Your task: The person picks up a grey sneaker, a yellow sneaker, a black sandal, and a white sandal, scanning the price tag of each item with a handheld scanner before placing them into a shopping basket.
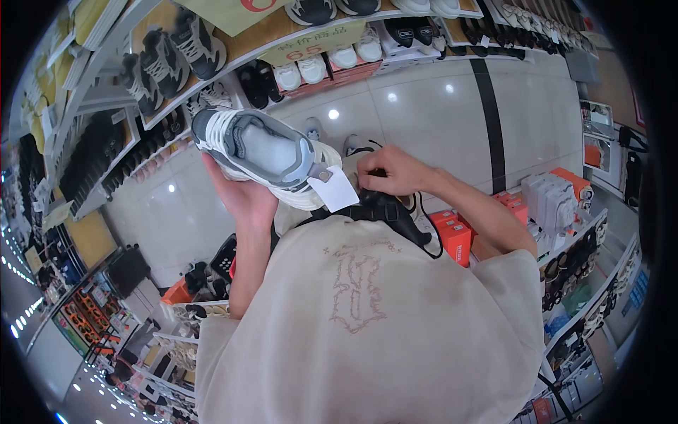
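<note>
A grey and white sneaker [265, 152] with white laces rests on my left hand [244, 194], whose fingers support it from beneath and are partly hidden by the sole. From the sneaker's heel hangs a blank white tag [335, 189]. At my waist, my right hand [395, 172] is closed, its fingers curled at a black waist bag [388, 212] with straps and a thin cord. What those fingers grip is too dark and covered to make out. The sneaker and my right hand are apart.
Shoe shelves [233, 60] holding several pairs run along the far side and the left, with a yellow price sign [311, 44]. Orange shoe boxes [452, 237] stand at the right, near a rack of sandals [579, 261]. A black stripe [489, 120] crosses the tiled floor.
</note>
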Tool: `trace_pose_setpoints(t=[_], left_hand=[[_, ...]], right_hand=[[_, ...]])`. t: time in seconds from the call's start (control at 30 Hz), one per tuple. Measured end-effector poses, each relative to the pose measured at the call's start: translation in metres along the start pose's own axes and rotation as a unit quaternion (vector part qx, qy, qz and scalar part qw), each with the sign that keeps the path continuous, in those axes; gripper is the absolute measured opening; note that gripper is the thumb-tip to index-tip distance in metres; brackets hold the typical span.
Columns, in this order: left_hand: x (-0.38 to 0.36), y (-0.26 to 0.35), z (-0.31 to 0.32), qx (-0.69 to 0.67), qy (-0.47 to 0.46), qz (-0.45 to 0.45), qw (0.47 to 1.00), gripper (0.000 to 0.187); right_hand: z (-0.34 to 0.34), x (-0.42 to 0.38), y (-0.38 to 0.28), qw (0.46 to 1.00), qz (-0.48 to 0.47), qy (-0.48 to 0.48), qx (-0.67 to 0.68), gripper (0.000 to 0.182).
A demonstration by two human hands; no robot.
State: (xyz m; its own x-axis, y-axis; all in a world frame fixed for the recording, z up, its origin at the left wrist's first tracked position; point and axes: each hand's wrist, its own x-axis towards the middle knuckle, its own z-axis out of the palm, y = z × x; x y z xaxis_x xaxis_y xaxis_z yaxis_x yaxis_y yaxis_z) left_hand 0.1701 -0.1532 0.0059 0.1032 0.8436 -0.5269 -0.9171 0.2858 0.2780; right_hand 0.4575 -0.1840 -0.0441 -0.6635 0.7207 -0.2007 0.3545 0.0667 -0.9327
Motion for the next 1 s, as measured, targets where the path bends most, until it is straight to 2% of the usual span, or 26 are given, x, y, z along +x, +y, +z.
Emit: trace_pose_setpoints(t=[0.03, 0.1, 0.17, 0.23, 0.27, 0.3, 0.33, 0.37, 0.4, 0.43, 0.47, 0.5, 0.53, 0.57, 0.63, 0.77, 0.83, 0.93, 1.0], left_hand=[[-0.002, -0.002, 0.000, 0.007, 0.006, -0.003, 1.000, 0.060], [-0.002, -0.005, 0.001, 0.013, 0.010, -0.007, 1.000, 0.061], [-0.006, -0.009, 0.000, -0.040, -0.040, -0.088, 0.995, 0.066], [-0.006, -0.015, 0.000, -0.036, -0.051, -0.123, 0.990, 0.067], [-0.005, -0.018, 0.000, -0.033, -0.063, -0.155, 0.985, 0.068], [0.000, -0.017, -0.004, -0.034, -0.065, -0.156, 0.985, 0.068], [0.009, -0.017, -0.012, -0.039, -0.089, -0.248, 0.964, 0.076], [0.018, -0.019, -0.024, -0.044, -0.112, -0.337, 0.934, 0.085], [0.028, -0.023, -0.041, -0.042, -0.088, -0.368, 0.925, 0.089], [0.027, -0.022, -0.022, -0.031, -0.128, -0.406, 0.904, 0.089], [0.034, -0.023, -0.022, -0.012, -0.131, -0.453, 0.882, 0.089], [0.042, -0.022, -0.022, 0.008, -0.134, -0.500, 0.856, 0.090], [0.045, -0.022, -0.016, 0.009, -0.116, -0.520, 0.846, 0.090], [0.047, -0.025, -0.009, 0.010, -0.099, -0.541, 0.835, 0.090], [0.057, -0.031, -0.007, 0.035, -0.109, -0.559, 0.821, 0.090], [0.072, -0.034, 0.007, 0.143, -0.211, -0.571, 0.781, 0.083], [0.075, -0.031, 0.024, 0.176, -0.209, -0.582, 0.766, 0.079], [0.076, -0.033, 0.026, 0.219, -0.186, -0.569, 0.771, 0.077], [0.076, -0.036, 0.025, 0.193, -0.189, -0.580, 0.769, 0.078]], right_hand=[[0.001, -0.005, -0.001, 0.999, -0.030, 0.010, 0.024, 0.025], [0.001, -0.010, 0.000, 0.999, -0.022, 0.004, 0.028, 0.028], [0.003, -0.018, -0.001, 0.999, -0.013, -0.002, 0.035, 0.031], [-0.004, -0.023, -0.006, 0.998, 0.062, -0.022, -0.016, 0.037], [-0.004, -0.029, -0.010, 0.998, 0.062, -0.020, -0.018, 0.037], [-0.002, -0.037, -0.016, 0.996, 0.054, 0.040, -0.059, 0.042], [0.000, -0.046, -0.023, 0.989, 0.045, 0.100, -0.100, 0.047], [-0.003, -0.054, -0.034, 0.989, 0.047, 0.100, -0.102, 0.047], [-0.009, -0.061, -0.048, 0.982, 0.065, 0.098, -0.150, 0.052], [-0.014, -0.066, -0.061, 0.972, 0.083, 0.096, -0.196, 0.059], [-0.017, -0.070, -0.073, 0.972, 0.082, 0.094, -0.199, 0.059], [-0.019, -0.073, -0.084, 0.956, 0.112, 0.071, -0.263, 0.060], [-0.020, -0.075, -0.092, 0.934, 0.143, 0.048, -0.325, 0.062], [-0.021, -0.072, -0.099, 0.933, 0.142, 0.051, -0.326, 0.062], [-0.020, -0.064, -0.110, 0.908, 0.285, -0.092, -0.294, 0.063], [-0.018, -0.063, -0.107, 0.917, 0.247, -0.081, -0.302, 0.072], [-0.021, -0.059, -0.108, 0.915, 0.260, -0.126, -0.282, 0.077], [-0.031, -0.056, -0.103, 0.925, 0.249, -0.147, -0.245, 0.074], [-0.037, -0.052, -0.096, 0.926, 0.264, -0.161, -0.218, 0.072]])
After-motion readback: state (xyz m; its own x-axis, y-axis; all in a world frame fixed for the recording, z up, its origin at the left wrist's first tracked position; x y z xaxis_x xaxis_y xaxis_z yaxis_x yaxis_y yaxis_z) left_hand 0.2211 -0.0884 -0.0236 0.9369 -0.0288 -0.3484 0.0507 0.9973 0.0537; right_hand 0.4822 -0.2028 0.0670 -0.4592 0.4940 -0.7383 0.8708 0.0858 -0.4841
